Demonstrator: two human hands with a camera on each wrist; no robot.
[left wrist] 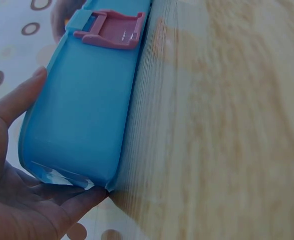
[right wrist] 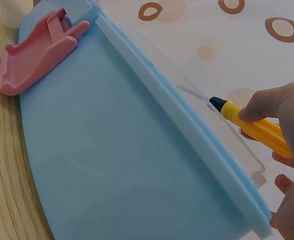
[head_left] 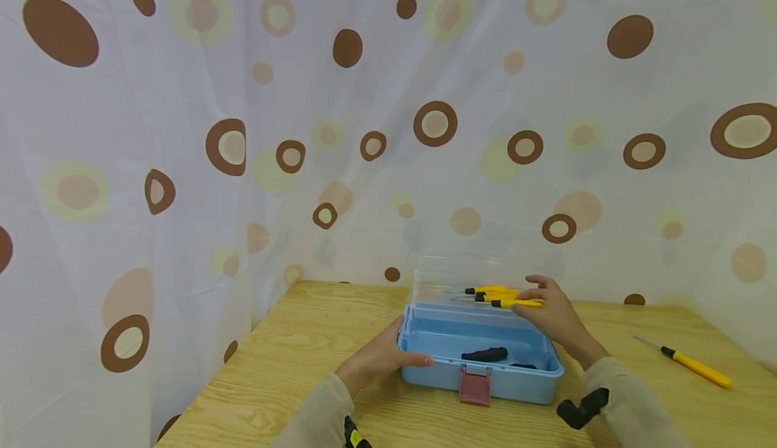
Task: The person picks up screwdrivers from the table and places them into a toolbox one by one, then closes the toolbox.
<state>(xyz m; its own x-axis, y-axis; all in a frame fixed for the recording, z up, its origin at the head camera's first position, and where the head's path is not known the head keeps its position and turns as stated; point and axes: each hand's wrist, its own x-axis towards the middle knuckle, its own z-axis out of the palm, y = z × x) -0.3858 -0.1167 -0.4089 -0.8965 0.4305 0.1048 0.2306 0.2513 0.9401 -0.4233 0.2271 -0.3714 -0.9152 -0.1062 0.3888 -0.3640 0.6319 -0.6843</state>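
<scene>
A light blue plastic toolbox (head_left: 437,375) stands on the table with its clear lid (head_left: 437,279) tipped back and its pink latch (head_left: 475,386) hanging down. My left hand (head_left: 382,357) holds the box's left end, thumb over the front rim and fingers along the end wall. Between thumb and fingers, my right hand (head_left: 555,313) pinches a screwdriver (right wrist: 257,127) by its yellow handle; its shaft points left, above the box's back edge. Other yellow-handled screwdrivers (head_left: 485,291) lie at the lid, just beyond it. A black object (head_left: 484,354) lies inside the box.
One more yellow-handled screwdriver (head_left: 698,367) lies on the wooden table (head_left: 273,360), right of the box. Behind the table hangs a white curtain (head_left: 376,70) with brown and beige circles. A smaller dark piece (head_left: 524,366) shows at the box's front wall.
</scene>
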